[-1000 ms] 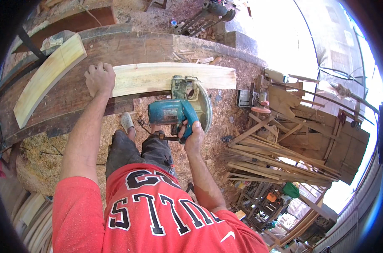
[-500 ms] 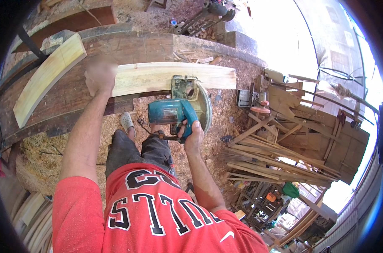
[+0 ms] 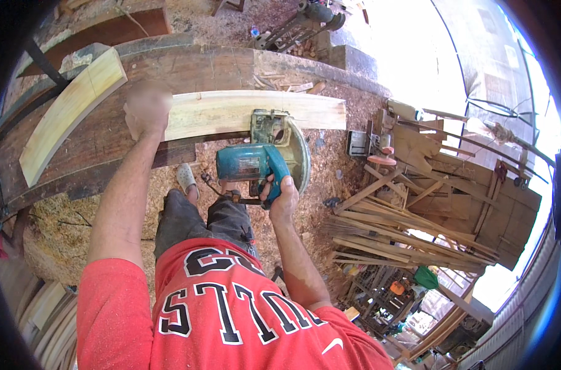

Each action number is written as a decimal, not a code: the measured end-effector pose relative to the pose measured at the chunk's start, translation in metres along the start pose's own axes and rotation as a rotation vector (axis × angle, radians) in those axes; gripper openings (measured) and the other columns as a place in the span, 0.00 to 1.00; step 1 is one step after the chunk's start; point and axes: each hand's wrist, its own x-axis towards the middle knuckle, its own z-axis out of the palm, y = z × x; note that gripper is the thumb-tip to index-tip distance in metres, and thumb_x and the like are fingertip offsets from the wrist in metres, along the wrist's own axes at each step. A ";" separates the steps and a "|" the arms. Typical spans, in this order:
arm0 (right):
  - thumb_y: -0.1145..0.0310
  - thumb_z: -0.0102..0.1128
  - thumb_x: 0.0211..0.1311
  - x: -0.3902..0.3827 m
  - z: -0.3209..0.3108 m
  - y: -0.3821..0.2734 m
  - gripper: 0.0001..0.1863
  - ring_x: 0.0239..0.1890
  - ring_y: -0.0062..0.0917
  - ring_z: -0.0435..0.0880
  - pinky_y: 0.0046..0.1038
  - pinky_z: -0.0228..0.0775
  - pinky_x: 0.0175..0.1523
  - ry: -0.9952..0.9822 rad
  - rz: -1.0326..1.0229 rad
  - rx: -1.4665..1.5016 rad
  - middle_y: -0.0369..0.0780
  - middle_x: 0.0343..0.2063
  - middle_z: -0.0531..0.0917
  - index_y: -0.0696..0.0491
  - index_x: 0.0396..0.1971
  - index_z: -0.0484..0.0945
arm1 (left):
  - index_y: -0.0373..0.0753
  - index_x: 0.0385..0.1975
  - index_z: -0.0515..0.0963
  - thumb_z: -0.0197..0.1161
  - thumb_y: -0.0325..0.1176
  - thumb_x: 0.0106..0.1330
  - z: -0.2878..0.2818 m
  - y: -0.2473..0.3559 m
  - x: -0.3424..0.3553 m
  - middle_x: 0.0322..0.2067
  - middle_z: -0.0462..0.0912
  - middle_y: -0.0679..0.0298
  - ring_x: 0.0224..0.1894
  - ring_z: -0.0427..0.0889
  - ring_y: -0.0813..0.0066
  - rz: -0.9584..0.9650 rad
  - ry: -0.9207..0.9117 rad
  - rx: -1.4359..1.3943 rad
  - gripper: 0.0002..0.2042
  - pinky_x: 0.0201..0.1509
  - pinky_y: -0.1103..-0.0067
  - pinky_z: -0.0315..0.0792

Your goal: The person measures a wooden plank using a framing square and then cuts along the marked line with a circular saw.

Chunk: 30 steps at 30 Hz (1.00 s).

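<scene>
my right grip (image 3: pixel 282 196) is clamped on the circular saw (image 3: pixel 242 163)
the saw's base plate (image 3: pixel 262 120) overlaps the pale plank (image 3: pixel 209 114), which juts past the surface (image 3: pixel 188 68), seemingly for clearance below; my blurred left grip (image 3: pixel 148 110) is at its left end, probably steadying it, but i cannot tell how it closes.

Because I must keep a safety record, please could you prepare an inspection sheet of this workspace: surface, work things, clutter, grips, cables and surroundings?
Surface: wooden bench, dark and worn; a curved board lies at its left.
Work things: circular saw, its base at the near edge of the pale board.
Clutter: wood scraps beyond the pale board.
Grips: left grip at the pale board's left end, blurred; right grip closed around the saw's handle.
Cables: dark cord near the saw; its full route cannot be traced.
Surroundings: shavings-covered floor; stack of wooden strips at right.
</scene>
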 end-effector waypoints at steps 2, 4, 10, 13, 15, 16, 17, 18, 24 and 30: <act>0.32 0.53 0.69 0.000 0.001 0.001 0.36 0.18 0.24 0.76 0.25 0.69 0.26 0.000 -0.001 0.002 0.39 0.18 0.78 0.58 0.39 0.78 | 0.43 0.44 0.87 0.46 0.47 0.75 0.000 -0.001 0.000 0.48 0.85 0.49 0.52 0.79 0.46 0.002 -0.006 0.000 0.22 0.60 0.58 0.73; 0.33 0.52 0.70 0.000 0.002 0.001 0.36 0.18 0.25 0.76 0.25 0.69 0.26 0.017 -0.003 0.023 0.39 0.18 0.78 0.58 0.39 0.78 | 0.43 0.46 0.87 0.45 0.48 0.75 0.000 0.000 0.001 0.50 0.84 0.50 0.54 0.79 0.46 -0.004 -0.028 0.017 0.22 0.60 0.58 0.73; 0.34 0.52 0.72 -0.002 0.001 0.001 0.35 0.20 0.20 0.77 0.23 0.68 0.26 0.018 -0.021 0.014 0.37 0.20 0.79 0.58 0.40 0.80 | 0.43 0.47 0.87 0.44 0.48 0.75 -0.004 0.001 0.000 0.51 0.83 0.49 0.55 0.78 0.46 -0.016 -0.052 -0.013 0.23 0.62 0.58 0.71; 0.34 0.53 0.72 -0.002 0.000 0.000 0.36 0.20 0.20 0.76 0.23 0.67 0.26 0.018 0.005 0.021 0.37 0.20 0.79 0.58 0.40 0.80 | 0.42 0.47 0.87 0.44 0.48 0.76 -0.007 0.003 0.000 0.51 0.83 0.49 0.55 0.78 0.46 -0.027 -0.066 -0.016 0.23 0.63 0.59 0.71; 0.33 0.53 0.72 0.000 -0.003 0.003 0.36 0.20 0.20 0.76 0.23 0.67 0.26 0.016 0.001 0.028 0.37 0.20 0.79 0.58 0.40 0.80 | 0.42 0.46 0.87 0.44 0.48 0.76 -0.006 0.003 0.000 0.51 0.83 0.49 0.55 0.78 0.46 -0.017 -0.066 -0.014 0.23 0.63 0.59 0.71; 0.33 0.53 0.71 0.000 -0.003 0.004 0.36 0.20 0.20 0.76 0.23 0.66 0.26 0.012 -0.001 0.035 0.37 0.19 0.79 0.58 0.40 0.80 | 0.42 0.46 0.87 0.44 0.48 0.76 -0.005 0.002 0.000 0.50 0.84 0.49 0.54 0.78 0.46 -0.009 -0.065 -0.011 0.23 0.63 0.59 0.71; 0.33 0.53 0.71 0.001 -0.003 0.005 0.36 0.20 0.20 0.76 0.23 0.66 0.26 0.011 0.000 0.035 0.37 0.19 0.79 0.58 0.40 0.80 | 0.42 0.46 0.87 0.44 0.48 0.76 -0.003 0.000 0.001 0.50 0.84 0.49 0.54 0.78 0.46 -0.009 -0.065 -0.010 0.23 0.63 0.59 0.71; 0.33 0.53 0.71 0.001 -0.003 0.006 0.36 0.19 0.20 0.76 0.23 0.66 0.26 0.006 -0.007 0.036 0.37 0.19 0.78 0.58 0.40 0.80 | 0.42 0.46 0.87 0.44 0.48 0.76 -0.001 -0.002 0.002 0.50 0.84 0.49 0.54 0.78 0.46 0.001 -0.060 -0.006 0.23 0.62 0.58 0.71; 0.33 0.54 0.69 0.002 -0.001 0.003 0.35 0.18 0.24 0.77 0.26 0.69 0.25 0.016 -0.002 0.019 0.39 0.18 0.78 0.58 0.39 0.78 | 0.43 0.45 0.87 0.45 0.48 0.75 -0.001 0.000 0.000 0.49 0.84 0.49 0.53 0.79 0.45 0.000 -0.025 -0.006 0.23 0.60 0.58 0.73; 0.33 0.54 0.69 0.003 -0.001 0.004 0.35 0.17 0.25 0.77 0.26 0.69 0.25 0.020 -0.011 0.023 0.39 0.17 0.78 0.58 0.38 0.78 | 0.42 0.45 0.87 0.45 0.48 0.75 -0.002 0.001 0.000 0.49 0.84 0.48 0.53 0.79 0.44 -0.009 -0.029 -0.021 0.23 0.61 0.56 0.72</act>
